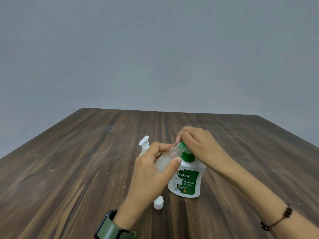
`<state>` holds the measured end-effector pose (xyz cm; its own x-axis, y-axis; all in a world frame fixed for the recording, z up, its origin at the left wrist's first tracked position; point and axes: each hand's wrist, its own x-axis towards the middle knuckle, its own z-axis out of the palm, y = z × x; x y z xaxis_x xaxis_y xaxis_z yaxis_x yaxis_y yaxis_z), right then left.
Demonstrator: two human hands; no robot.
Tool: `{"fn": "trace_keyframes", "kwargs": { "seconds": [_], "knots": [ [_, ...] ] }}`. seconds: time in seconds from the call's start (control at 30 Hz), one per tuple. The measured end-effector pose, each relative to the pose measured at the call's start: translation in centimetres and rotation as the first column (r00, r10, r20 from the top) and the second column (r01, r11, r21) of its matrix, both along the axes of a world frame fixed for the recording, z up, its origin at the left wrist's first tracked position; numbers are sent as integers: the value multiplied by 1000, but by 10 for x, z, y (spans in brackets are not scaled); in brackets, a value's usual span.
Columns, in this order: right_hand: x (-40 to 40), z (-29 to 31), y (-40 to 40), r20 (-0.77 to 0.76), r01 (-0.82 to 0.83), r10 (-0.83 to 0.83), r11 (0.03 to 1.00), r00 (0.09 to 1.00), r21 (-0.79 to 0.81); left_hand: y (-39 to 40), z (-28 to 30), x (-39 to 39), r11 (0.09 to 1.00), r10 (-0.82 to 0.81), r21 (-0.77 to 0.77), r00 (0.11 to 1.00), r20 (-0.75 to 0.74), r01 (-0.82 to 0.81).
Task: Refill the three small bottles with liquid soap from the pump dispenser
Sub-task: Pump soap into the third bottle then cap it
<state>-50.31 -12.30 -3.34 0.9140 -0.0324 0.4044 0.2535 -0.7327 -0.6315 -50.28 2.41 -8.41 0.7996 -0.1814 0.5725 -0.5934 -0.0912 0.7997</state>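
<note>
A white soap dispenser point(187, 180) with a green label and green pump stands on the wooden table point(86, 161). My right hand point(198, 144) rests curled over its green pump head. My left hand point(155, 168) grips a small clear bottle point(165, 159), tilted with its open neck right at the pump's spout. The bottle looks partly filled with cloudy liquid. A second small bottle with a white spray pump point(144, 145) stands just behind my left hand, mostly hidden. A white cap point(158, 202) lies on the table near my left wrist.
The dark wooden table stretches wide on both sides, its far edge against a plain grey wall point(155, 49). A watch with a green strap point(112, 226) is on my left wrist and a beaded bracelet point(279, 219) on my right.
</note>
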Motion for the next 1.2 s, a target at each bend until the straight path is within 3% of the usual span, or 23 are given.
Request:
{"fn": "trace_keyframes", "kwargs": {
  "seconds": [0.37,0.73,1.2],
  "knots": [
    [-3,-5,-1,7,18,-19,999,1000,46,-2,1,-2,999,-9,31,1000,5,9],
    [-3,2,-3,-2,-7,7,1000,1000,-9,-4,-1,-6,1000,-7,-8,1000,7,7],
    [-2,-3,-4,45,-67,62,991,997,119,-7,-2,-3,998,-37,-42,999,-11,37]
  ]
}}
